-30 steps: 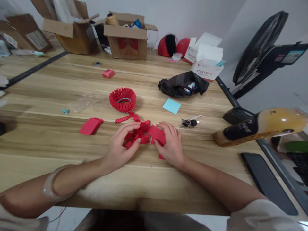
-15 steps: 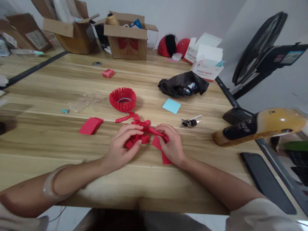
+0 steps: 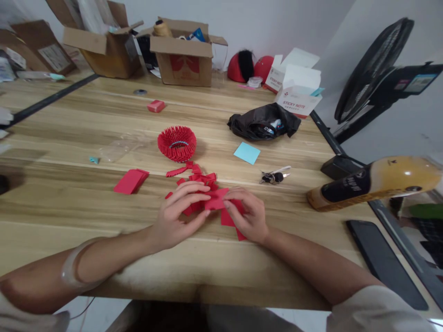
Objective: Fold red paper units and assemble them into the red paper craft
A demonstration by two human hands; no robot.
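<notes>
A small red paper (image 3: pixel 217 199) is held between my two hands above the table. My left hand (image 3: pixel 182 210) has its thumb and fingers on the paper's left end. My right hand (image 3: pixel 247 213) pinches its right end between thumb and fingertips. Under and behind my left hand lies a pile of folded red paper pieces (image 3: pixel 207 178), partly hidden. Loose red sheets (image 3: pixel 228 218) rest beneath my right hand. Just beyond the pile stands a round red bowl (image 3: pixel 177 144) built of many folded paper pieces. A stack of red paper (image 3: pixel 131 181) lies to the left.
A light-blue sheet (image 3: pixel 247 153), keys (image 3: pixel 274 176) and a black plastic bag (image 3: pixel 265 122) lie beyond my right hand. On the right are a yellow-topped bottle (image 3: pixel 374 182), a phone (image 3: pixel 386 263) and a fan (image 3: pixel 374 69). Cardboard boxes (image 3: pixel 185 60) line the back.
The red paper between my hands has turned from a narrow, slanted shape to a flat face. My right hand has shifted slightly down, and the loose sheets below it have moved a little.
</notes>
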